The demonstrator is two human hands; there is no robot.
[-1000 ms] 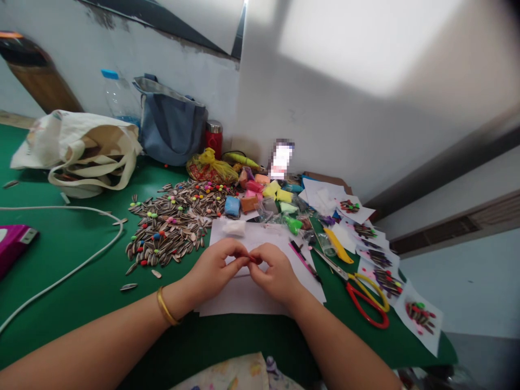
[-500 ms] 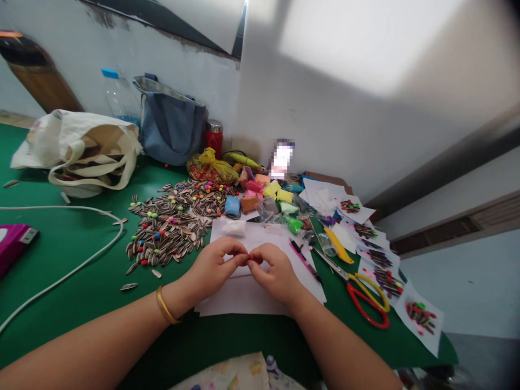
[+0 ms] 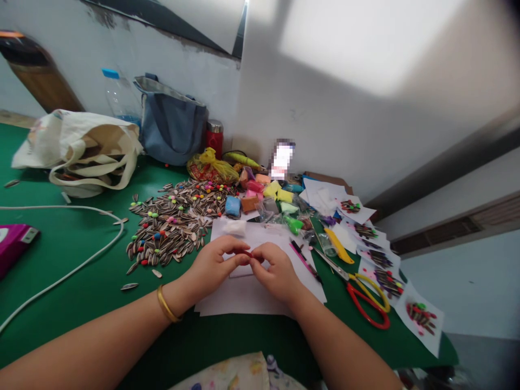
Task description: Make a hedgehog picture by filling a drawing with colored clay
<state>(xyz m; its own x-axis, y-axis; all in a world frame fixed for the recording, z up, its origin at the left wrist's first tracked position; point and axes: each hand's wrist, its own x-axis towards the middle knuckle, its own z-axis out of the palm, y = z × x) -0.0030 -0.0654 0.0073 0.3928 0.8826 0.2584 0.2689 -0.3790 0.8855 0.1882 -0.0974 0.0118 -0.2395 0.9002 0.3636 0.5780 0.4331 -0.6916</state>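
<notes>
Over a stack of white paper (image 3: 260, 303), my left hand (image 3: 215, 262) and my right hand (image 3: 277, 273) meet fingertip to fingertip. Both are closed in a pinch on a small dark red piece (image 3: 246, 253), mostly hidden by the fingers; its material is too small to make out. A white packet (image 3: 234, 227) lies on the paper just beyond my left hand. To the left spreads a heap of striped sunflower seeds (image 3: 170, 244) mixed with bright coloured bits. Pens (image 3: 305, 260) rest on the paper's right edge, beside my right hand.
Scissors (image 3: 357, 287) and a yellow cutter (image 3: 339, 246) lie at right, near paper cards bearing seed pictures (image 3: 420, 317). Coloured clay packets (image 3: 249, 203), a phone (image 3: 281, 158), a blue bag (image 3: 173, 127) and a cream bag (image 3: 93, 146) stand behind. A white cable (image 3: 89, 260) crosses the left side.
My fingertips have shifted slightly against each other, and a little more of the dark red piece shows between them. The things on the table look unmoved.
</notes>
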